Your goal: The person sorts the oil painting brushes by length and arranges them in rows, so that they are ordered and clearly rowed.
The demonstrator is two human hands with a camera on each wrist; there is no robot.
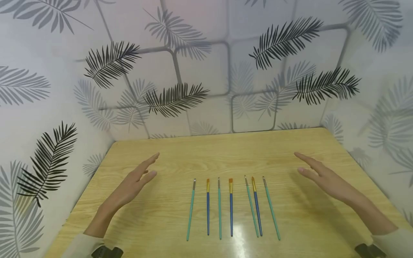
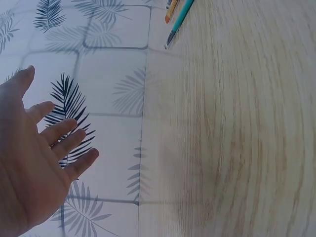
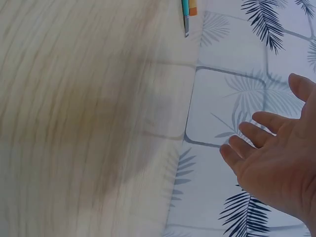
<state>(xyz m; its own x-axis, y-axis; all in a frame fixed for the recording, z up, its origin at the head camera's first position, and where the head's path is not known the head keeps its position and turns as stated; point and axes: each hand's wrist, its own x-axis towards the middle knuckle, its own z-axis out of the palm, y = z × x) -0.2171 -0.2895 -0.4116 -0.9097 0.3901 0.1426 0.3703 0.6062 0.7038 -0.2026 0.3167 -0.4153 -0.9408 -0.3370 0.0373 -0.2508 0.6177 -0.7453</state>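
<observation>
Several slim paintbrushes lie side by side on the wooden table, bristles toward the back wall. Green-handled ones, such as the leftmost brush (image 1: 191,211) and the rightmost brush (image 1: 271,209), mix with blue-handled ones like the wide orange-tipped brush (image 1: 231,211). To the left of the row, my left hand (image 1: 132,184) hovers with extended fingers and holds nothing. My right hand (image 1: 332,182) mirrors it on the right side, also holding nothing. In the left wrist view a green brush (image 2: 181,19) shows at the top; in the right wrist view another green brush (image 3: 185,17) does.
The wood-grain table (image 1: 155,215) meets a leaf-patterned wall (image 1: 206,118) at its back edge, and similar patterned walls stand to the left and right. Light reflects off the table near the front middle. A dark band sits at each wrist.
</observation>
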